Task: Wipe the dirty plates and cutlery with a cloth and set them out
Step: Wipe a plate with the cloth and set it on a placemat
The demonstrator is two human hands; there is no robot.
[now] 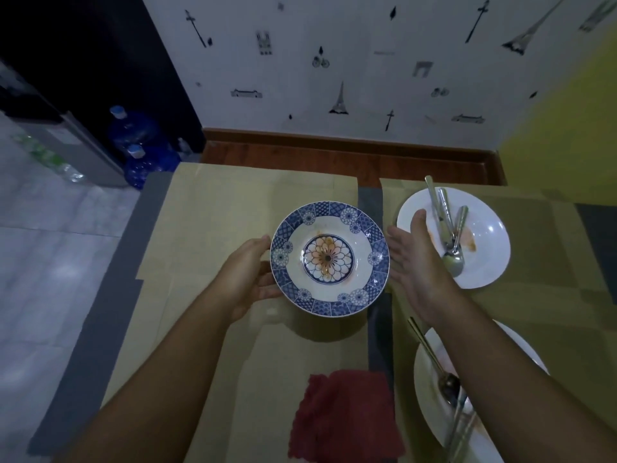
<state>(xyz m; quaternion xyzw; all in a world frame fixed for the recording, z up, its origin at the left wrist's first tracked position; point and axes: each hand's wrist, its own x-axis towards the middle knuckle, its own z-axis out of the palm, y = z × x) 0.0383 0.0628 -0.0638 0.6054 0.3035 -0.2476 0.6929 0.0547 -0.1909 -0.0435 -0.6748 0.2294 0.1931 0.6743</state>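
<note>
Several tan paper sheets (217,202) are covering the table, with matte grey strips (110,279) showing between and beside them. At twelve o'clock, white wallpaper (334,45) printed with black landmarks is rising behind a glossy wooden ledge (334,145). At ten o'clock, two blue plastic water bottles (133,128) are standing by pale floor tiles (50,262).

The left hand (248,279) is gripping the nine o'clock rim of a round blue-and-white patterned ceramic plate (329,259), orange-smeared at its centre, above the table's middle. The right hand (414,262) is hovering with fingers straight, just beside the three o'clock rim; whether it is touching is unclear.

At two o'clock a glossy white round plate (490,262) is carrying steel spoons (449,228). At five o'clock a second white plate (429,379) is bearing a gold-handled spoon (434,359). A fuzzy red cloth (344,416) is lying at six o'clock.
</note>
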